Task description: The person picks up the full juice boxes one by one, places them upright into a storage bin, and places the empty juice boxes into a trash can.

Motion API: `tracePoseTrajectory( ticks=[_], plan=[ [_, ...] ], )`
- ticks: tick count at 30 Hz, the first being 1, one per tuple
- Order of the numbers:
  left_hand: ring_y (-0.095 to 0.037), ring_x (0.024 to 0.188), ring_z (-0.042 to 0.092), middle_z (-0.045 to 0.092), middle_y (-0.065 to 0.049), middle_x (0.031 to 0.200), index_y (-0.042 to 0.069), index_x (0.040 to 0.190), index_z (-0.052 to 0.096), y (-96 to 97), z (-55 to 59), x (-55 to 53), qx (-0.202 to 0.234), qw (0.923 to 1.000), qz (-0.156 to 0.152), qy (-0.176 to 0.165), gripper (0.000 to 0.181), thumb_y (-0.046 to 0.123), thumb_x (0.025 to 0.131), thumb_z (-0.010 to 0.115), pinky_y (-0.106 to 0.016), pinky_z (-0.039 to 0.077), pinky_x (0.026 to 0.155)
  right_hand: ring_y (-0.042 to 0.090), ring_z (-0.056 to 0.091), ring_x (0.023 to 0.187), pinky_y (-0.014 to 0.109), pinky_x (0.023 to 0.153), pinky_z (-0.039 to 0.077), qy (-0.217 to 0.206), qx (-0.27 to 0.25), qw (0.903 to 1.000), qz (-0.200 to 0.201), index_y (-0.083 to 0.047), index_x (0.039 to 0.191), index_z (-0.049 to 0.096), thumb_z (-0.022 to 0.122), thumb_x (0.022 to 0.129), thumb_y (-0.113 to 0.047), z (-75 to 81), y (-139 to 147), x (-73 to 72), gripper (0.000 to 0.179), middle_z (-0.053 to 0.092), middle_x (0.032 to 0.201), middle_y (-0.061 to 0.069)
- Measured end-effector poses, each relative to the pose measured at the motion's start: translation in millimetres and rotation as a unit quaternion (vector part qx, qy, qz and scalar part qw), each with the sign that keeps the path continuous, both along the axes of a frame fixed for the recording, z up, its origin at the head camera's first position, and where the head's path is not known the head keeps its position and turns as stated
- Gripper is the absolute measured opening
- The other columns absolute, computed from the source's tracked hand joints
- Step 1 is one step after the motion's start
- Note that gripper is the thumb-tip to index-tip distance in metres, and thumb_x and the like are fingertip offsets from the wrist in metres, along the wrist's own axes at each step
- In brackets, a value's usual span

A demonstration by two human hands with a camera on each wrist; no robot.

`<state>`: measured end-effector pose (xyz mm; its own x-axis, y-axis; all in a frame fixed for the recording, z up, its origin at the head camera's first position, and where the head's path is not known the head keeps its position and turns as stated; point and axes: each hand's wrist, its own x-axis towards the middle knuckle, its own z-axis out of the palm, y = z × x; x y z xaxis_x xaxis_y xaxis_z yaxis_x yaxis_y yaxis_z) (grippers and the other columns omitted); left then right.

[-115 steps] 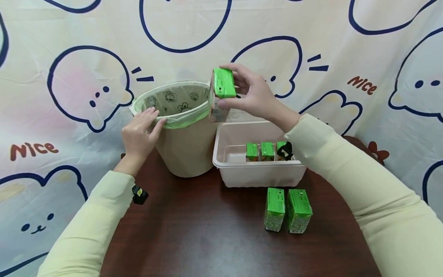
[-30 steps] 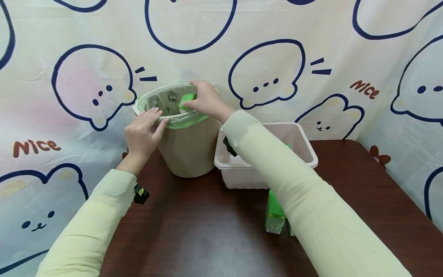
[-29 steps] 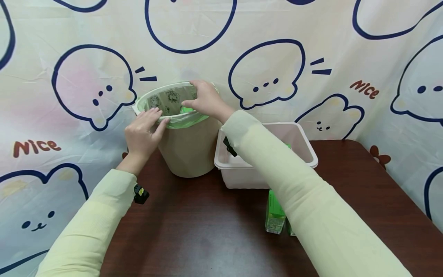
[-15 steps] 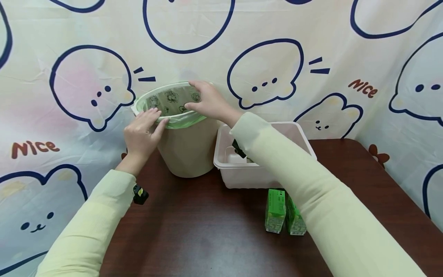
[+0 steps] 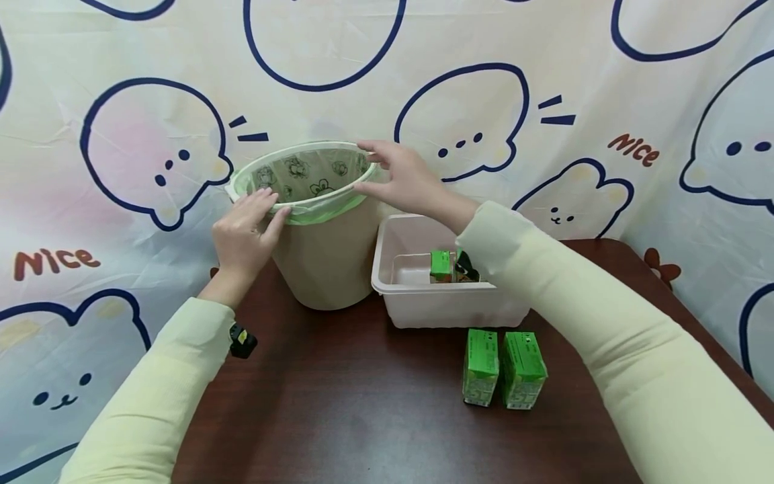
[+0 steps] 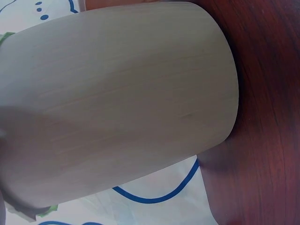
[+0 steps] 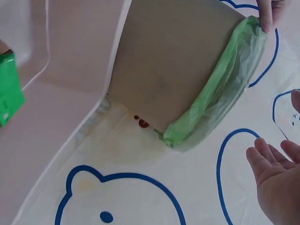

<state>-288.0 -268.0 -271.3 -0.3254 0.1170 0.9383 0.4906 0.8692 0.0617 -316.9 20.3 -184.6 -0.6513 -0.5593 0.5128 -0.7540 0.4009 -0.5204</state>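
Left hand [image 5: 242,235]: grasping the lined rim of the round tan waste bin [image 5: 326,269], fingers laid over the edge, thumb outside on the folded lip of the pale-green plastic liner [image 5: 314,214]. Bin stood upright, directly under this grip.

Right hand [image 5: 411,181]: released, nothing held; thumb and fingers spread apart beside the bin's opposite rim. Right wrist view showed it clear of the liner.

Below the right hand and its forearm sat the pale, rectangular plastic tub [image 5: 453,306]. One small green box-shaped carton [image 5: 440,262] was visible in it, below the right hand; contents further along were hidden by the sleeve and the black wrist device [image 5: 465,265]. Two more upright green cartons [image 5: 481,366] stood side by side below the right forearm, nearer the wearer than the tub, on the dark-brown wood-grain table [image 5: 338,417].

Writing: print on the cartons too small to read. Liner interior, beyond the left fingers, bore dark cartoon line drawings. Cloth backdrop [image 5: 338,40] behind both hands read "Nice" in reddish-brown, left of the left hand and again right of the right hand.
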Motion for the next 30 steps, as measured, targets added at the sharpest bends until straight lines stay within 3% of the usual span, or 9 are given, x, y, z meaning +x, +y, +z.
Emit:
tracePoseTrajectory(
  ticks=[8,17,25,30],
  plan=[
    [-0.029,0.105,0.066,0.069,-0.014,0.110,0.002,0.110,0.073,-0.6,0.6,0.3,0.000,1.0000,0.003,0.002,0.035,0.031,0.090,0.068,-0.040,0.045,0.100,0.016,0.049,0.128,0.024,0.102,0.040,0.007,-0.005,0.9999,-0.013,-0.003,0.144,0.045,0.073,0.089,-0.023,-4.9,40.3,8.6,0.064,0.048,0.145,0.008],
    [-0.029,0.105,0.066,0.069,-0.014,0.110,0.002,0.110,0.073,-1.1,0.3,-0.8,-0.005,1.0000,0.002,0.005,0.036,0.031,0.090,0.067,-0.041,0.045,0.100,0.020,0.054,0.122,0.032,0.098,0.046,0.021,0.004,0.9993,-0.032,-0.004,0.142,0.047,0.074,0.088,-0.023,-20.8,80.8,24.6,0.063,0.052,0.140,0.010],
    [-0.029,0.106,0.066,0.069,-0.014,0.110,0.002,0.111,0.073,-0.9,-0.1,-0.8,-0.007,1.0000,0.001,0.002,0.036,0.031,0.090,0.067,-0.041,0.045,0.100,0.025,0.053,0.123,0.040,0.097,0.047,0.008,0.001,0.9999,-0.011,-0.003,0.141,0.048,0.074,0.088,-0.020,-41.4,112.3,41.7,0.061,0.053,0.139,0.012],
    [-0.029,0.105,0.066,0.069,-0.014,0.110,0.002,0.110,0.073,0.0,0.4,-0.4,-0.007,1.0000,-0.001,0.005,0.035,0.030,0.090,0.067,-0.042,0.045,0.099,0.025,0.053,0.123,0.043,0.096,0.048,0.032,0.000,0.9995,0.000,-0.003,0.139,0.050,0.076,0.086,-0.015,-57.2,131.2,52.6,0.061,0.054,0.137,0.012]
  ],
)
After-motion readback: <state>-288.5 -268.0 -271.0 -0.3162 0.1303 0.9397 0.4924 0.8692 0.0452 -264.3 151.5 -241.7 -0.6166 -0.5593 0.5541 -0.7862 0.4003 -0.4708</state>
